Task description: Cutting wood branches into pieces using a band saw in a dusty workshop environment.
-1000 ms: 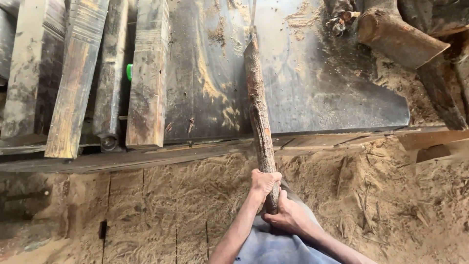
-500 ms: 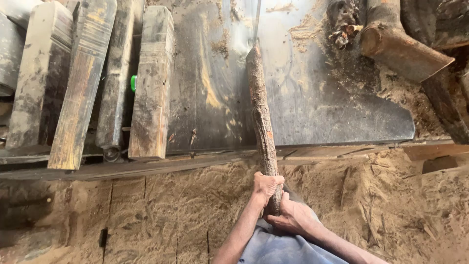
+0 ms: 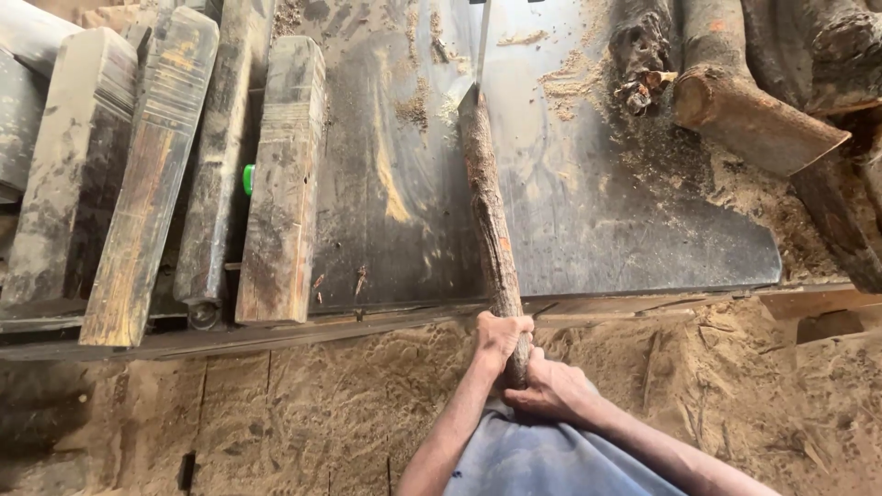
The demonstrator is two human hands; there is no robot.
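A long, thin rough branch (image 3: 489,216) lies lengthwise on a dark metal saw table (image 3: 588,211). Its far end meets a thin upright saw blade (image 3: 482,41) near the top of the view. My left hand (image 3: 499,338) grips the branch's near end at the table's front edge. Just behind it, my right hand (image 3: 549,389) closes around the same end. Both forearms come up from the bottom of the view, over my blue clothing (image 3: 542,459).
Several weathered wooden planks (image 3: 280,179) lean side by side at the left, with a small green object (image 3: 248,178) between two of them. Cut logs (image 3: 749,115) lie at the top right. Sawdust (image 3: 312,404) covers the boards in front of the table.
The branch has slid forward along the table toward the blade, with both hands following it. The view has shifted slightly downward and nearer.
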